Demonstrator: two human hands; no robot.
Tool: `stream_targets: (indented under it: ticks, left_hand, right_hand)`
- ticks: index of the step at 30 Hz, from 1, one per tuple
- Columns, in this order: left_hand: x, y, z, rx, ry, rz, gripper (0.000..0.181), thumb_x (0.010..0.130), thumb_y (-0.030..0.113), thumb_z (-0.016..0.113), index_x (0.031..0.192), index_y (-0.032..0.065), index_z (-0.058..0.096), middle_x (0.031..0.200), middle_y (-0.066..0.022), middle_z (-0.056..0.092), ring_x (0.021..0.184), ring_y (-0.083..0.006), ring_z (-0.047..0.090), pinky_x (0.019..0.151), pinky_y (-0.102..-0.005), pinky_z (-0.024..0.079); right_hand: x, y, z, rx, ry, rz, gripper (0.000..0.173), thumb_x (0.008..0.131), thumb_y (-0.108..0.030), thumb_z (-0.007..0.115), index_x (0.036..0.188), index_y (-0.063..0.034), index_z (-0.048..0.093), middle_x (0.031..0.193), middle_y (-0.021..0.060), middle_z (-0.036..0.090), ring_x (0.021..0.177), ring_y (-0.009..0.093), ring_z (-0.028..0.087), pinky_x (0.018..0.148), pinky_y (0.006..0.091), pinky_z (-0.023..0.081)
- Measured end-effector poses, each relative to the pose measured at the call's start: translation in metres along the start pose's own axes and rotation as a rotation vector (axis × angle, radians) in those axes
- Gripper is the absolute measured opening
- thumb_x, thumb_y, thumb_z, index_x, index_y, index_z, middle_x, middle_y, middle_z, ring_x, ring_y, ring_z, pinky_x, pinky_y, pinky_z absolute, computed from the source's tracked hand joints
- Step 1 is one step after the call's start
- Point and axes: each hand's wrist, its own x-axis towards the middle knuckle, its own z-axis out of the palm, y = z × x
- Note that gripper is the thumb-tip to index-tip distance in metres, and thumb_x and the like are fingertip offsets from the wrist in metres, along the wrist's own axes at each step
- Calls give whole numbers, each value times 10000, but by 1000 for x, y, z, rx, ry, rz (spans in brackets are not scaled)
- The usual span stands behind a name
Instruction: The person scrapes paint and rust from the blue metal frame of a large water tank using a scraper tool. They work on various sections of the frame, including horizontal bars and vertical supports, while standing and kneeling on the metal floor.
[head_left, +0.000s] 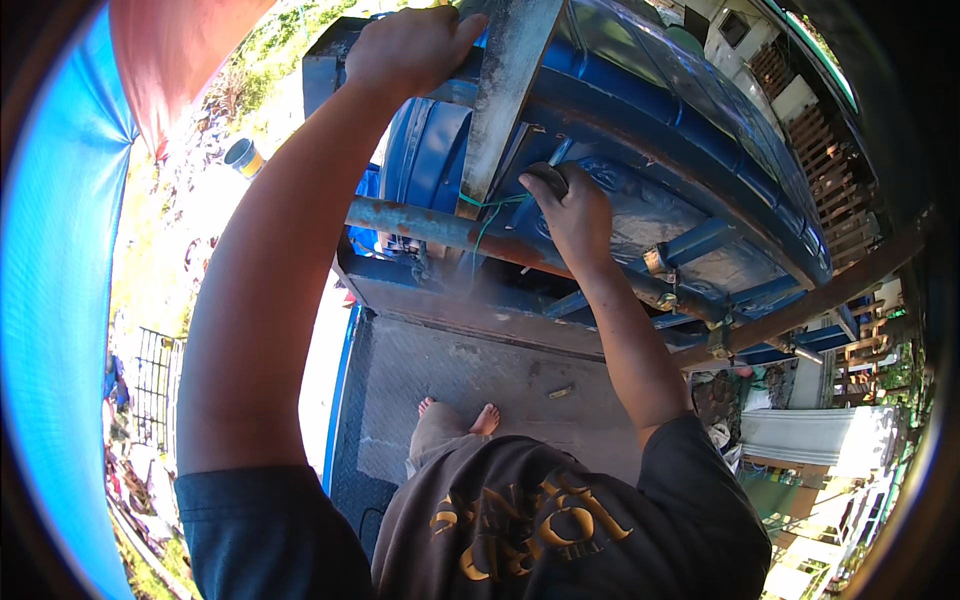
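Note:
At the top, my left hand (409, 46) grips the upper edge of a blue metal frame (322, 71), its fingers partly hidden over the far side. My right hand (576, 214) pinches a small dark flat piece (547, 178), perhaps folded sandpaper, between thumb and fingers. It is just right of an upright metal bar (504, 97) with worn, greyish paint. A thin green cord (487, 202) is tied around the bar's lower end and hangs down. Below runs a horizontal pipe (420, 223) with blue paint and rust patches. Fine dust hangs in the air beneath it.
My bare feet stand on a metal floor (450, 360), where a small yellowish object (560, 392) lies. Pipe clamps (660, 259) join the pipes at right. A rusty pipe (832, 300) slants across. Blue vehicle bodywork (675, 112) rises ahead; a blue tarp (60, 262) hangs left.

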Motion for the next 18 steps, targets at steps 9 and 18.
stream_targets:
  ticks: [9,18]
  left_hand:
    - [11,-13,21,98,-67,-46,536,1026,553,380,1239,194,718,1135,-189,743,1075,-381,714,936,-503,557]
    - [11,-10,19,81,-58,-4,483,1025,507,441,1205,165,731,1080,-196,752,1046,-384,722,924,-503,559]
  right_hand:
    - [6,-26,10,-170,189,-35,317,860,-380,810,888,-86,693,852,89,734,703,277,728,584,373,557]
    - [-6,-28,23,-233,258,45,258,849,-309,810,844,-87,679,798,92,714,673,264,721,573,381,563]
